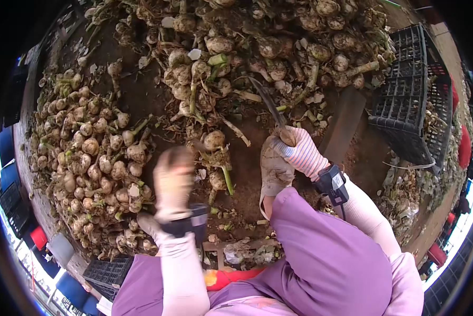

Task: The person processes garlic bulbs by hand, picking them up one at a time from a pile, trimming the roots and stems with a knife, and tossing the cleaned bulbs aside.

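Note:
My right hand [303,152], in a striped glove, is closed round the handle of a sickle [270,104]. Its curved blade points up and left toward the big heap of garlic bulbs with stems [220,45]. Just beside that hand is my shoe [275,171]. My left hand [174,176] is smeared by motion, so its fingers cannot be made out. It is between a pile of trimmed garlic bulbs [91,158] on the left and a few stemmed garlic bulbs [213,141] on the brown surface.
On the right, a black plastic crate [402,100] lies tilted near a dark flat strip [343,125]. Another black crate [109,274] stands at lower left. Cut stems and dry skins litter the ground by my legs [326,231].

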`<move>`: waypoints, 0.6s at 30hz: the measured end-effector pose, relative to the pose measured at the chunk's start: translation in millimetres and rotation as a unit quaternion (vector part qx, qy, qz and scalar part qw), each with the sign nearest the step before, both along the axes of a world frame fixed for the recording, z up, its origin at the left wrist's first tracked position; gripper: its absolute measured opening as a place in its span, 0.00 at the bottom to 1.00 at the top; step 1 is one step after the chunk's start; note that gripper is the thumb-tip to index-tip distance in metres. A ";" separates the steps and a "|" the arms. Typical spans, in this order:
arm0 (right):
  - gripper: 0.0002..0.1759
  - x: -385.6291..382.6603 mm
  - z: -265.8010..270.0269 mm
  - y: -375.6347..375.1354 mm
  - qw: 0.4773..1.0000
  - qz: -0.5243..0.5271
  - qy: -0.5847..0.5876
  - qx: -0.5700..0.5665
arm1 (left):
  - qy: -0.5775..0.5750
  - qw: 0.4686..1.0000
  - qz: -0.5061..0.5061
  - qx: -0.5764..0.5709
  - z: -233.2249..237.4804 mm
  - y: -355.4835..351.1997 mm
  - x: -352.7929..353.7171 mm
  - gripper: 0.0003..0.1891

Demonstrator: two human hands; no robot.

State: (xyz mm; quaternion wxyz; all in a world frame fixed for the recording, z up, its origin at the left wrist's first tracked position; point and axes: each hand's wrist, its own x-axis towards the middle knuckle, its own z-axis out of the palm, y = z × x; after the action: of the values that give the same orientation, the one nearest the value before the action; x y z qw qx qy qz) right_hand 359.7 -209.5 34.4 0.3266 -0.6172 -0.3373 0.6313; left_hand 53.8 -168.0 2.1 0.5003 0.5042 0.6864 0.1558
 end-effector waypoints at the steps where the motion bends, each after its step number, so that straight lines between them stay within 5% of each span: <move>1: 0.08 -1.2 -4.2 -2.6 1.000 0.013 -0.015 0.021 | 0.114 0.989 -0.076 0.060 8.0 -6.9 32.4 0.28; 3: 0.09 -2.4 -6.0 -7.2 1.000 0.002 0.001 0.013 | 0.222 0.956 -0.152 0.114 12.4 -17.2 88.3 0.32; 5: 0.11 -5.7 -14.2 -12.8 0.997 -0.053 0.048 0.035 | 0.512 0.818 -0.243 0.099 5.0 -12.6 109.3 0.34; 6: 0.11 0.4 -14.6 -11.9 0.997 -0.054 0.045 0.036 | 0.510 0.819 -0.244 0.100 0.3 -9.9 106.5 0.34; 7: 0.13 7.7 -15.3 -12.3 0.999 0.012 -0.039 0.033 | 0.245 0.957 -0.147 0.051 -7.5 -6.7 94.2 0.32; 8: 0.14 11.8 -15.7 -12.9 0.989 0.079 -0.120 0.029 | -0.042 0.999 -0.035 -0.006 -16.7 -4.0 78.9 0.31; 9: 0.18 12.9 -12.9 -9.6 0.975 0.110 -0.188 0.038 | -0.066 0.995 -0.059 0.055 -33.1 0.0 62.0 0.27; 12: 0.21 12.8 -11.7 3.3 0.943 0.203 -0.263 -0.004 | -0.337 0.928 0.085 -0.135 12.9 8.5 63.3 0.27; 13: 0.23 12.5 -9.7 6.8 0.933 0.246 -0.262 -0.025 | -0.336 0.929 0.082 -0.135 22.0 4.3 67.4 0.27; 15: 0.24 7.1 -7.1 6.3 0.936 0.241 -0.255 0.023 | -0.607 0.785 0.095 -0.081 35.3 -5.8 77.5 0.35; 18: 0.25 5.3 15.0 19.0 0.941 0.247 -0.229 0.044 | -0.599 0.787 0.099 -0.109 55.5 -3.9 88.1 0.40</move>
State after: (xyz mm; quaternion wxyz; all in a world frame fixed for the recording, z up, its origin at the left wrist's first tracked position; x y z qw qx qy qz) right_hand 365.0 -190.5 49.4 0.1009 -0.6274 -0.5720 0.5187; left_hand 141.9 -171.9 57.6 0.8443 0.1813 0.3078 0.3994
